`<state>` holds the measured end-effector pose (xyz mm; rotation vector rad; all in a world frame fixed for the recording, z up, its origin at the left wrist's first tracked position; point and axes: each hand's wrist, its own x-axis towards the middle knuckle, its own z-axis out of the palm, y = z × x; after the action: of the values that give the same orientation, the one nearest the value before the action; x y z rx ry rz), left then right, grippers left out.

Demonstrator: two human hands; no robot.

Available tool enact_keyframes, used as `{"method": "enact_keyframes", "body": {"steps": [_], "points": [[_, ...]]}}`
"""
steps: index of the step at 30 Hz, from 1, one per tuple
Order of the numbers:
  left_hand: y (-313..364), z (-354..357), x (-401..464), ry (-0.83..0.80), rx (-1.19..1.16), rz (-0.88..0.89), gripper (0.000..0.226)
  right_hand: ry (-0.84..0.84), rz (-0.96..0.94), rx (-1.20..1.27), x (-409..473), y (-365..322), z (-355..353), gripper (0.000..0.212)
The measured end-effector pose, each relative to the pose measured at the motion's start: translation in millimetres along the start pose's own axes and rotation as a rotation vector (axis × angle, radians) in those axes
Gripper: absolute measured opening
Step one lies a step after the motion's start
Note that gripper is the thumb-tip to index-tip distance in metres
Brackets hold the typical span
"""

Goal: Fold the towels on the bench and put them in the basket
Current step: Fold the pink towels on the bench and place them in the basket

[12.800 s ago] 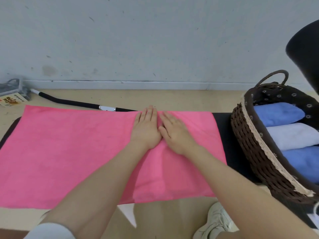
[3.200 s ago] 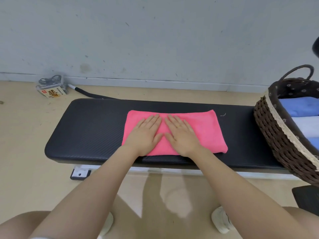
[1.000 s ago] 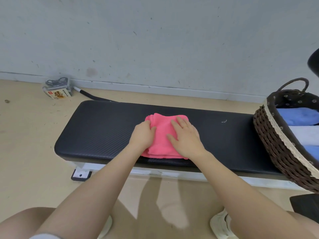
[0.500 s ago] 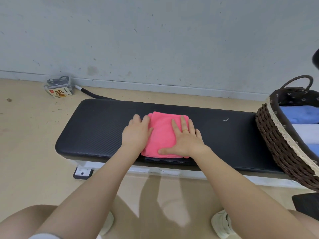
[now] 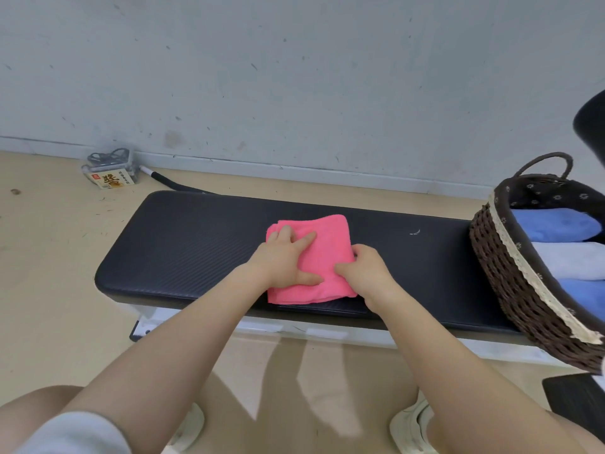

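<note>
A pink towel (image 5: 327, 244), folded into a small square, lies in the middle of the black padded bench (image 5: 183, 244). My left hand (image 5: 281, 260) rests flat on the towel's left half, fingers spread. My right hand (image 5: 366, 270) is at the towel's right edge, with thumb on top and fingers curled round the edge. A brown wicker basket (image 5: 504, 276) stands on the bench's right end and holds folded blue and white towels (image 5: 556, 224).
Behind the bench, a small box with cables (image 5: 111, 173) and a black cable (image 5: 176, 186) lie on the floor by the grey wall. A dark object (image 5: 592, 122) juts in at the right edge. My knees and shoes are below the bench.
The towel went from a wide spread sheet to a strip, then to a small square. In the last half second my left hand moved onto the towel and my right hand took its right edge.
</note>
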<state>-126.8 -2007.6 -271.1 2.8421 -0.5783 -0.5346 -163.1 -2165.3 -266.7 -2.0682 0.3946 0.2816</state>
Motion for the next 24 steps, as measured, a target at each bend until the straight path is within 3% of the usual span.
{"method": "enact_keyframes", "body": {"steps": [4,8,13,15,18,21,22,24], "points": [[12.4,3.3,2.7,-0.055,-0.226,0.038,0.105,0.056,-0.005,-0.001,4.9,0.2,-29.5,0.022],[21.7,7.4,8.7,-0.032,0.053,0.033,0.108,0.053,-0.081,-0.143,1.3,-4.6,-38.8,0.028],[17.7,5.9,7.2,0.039,-0.04,0.013,0.1,0.008,-0.333,-0.538,-20.3,-32.5,-9.1,0.032],[6.3,4.3,4.6,0.038,-0.197,0.06,0.077,-0.029,-0.33,-0.745,-26.5,-37.8,4.0,0.051],[-16.9,-0.2,-1.3,0.038,-0.632,0.062,0.033,-0.1,-0.332,-0.921,-30.3,-35.2,20.8,0.072],[-28.0,-7.9,-9.8,0.012,-1.225,-0.15,0.04,-0.122,-0.332,-0.908,-29.4,-30.5,30.3,0.079],[-29.2,-8.4,-10.3,0.014,-1.293,-0.174,0.041,-0.125,-0.329,-0.889,-29.8,-31.4,31.9,0.081],[-27.0,-8.5,-8.0,0.048,-1.172,-0.138,0.045,-0.139,-0.349,-0.848,-31.8,-35.1,33.6,0.078]]}}
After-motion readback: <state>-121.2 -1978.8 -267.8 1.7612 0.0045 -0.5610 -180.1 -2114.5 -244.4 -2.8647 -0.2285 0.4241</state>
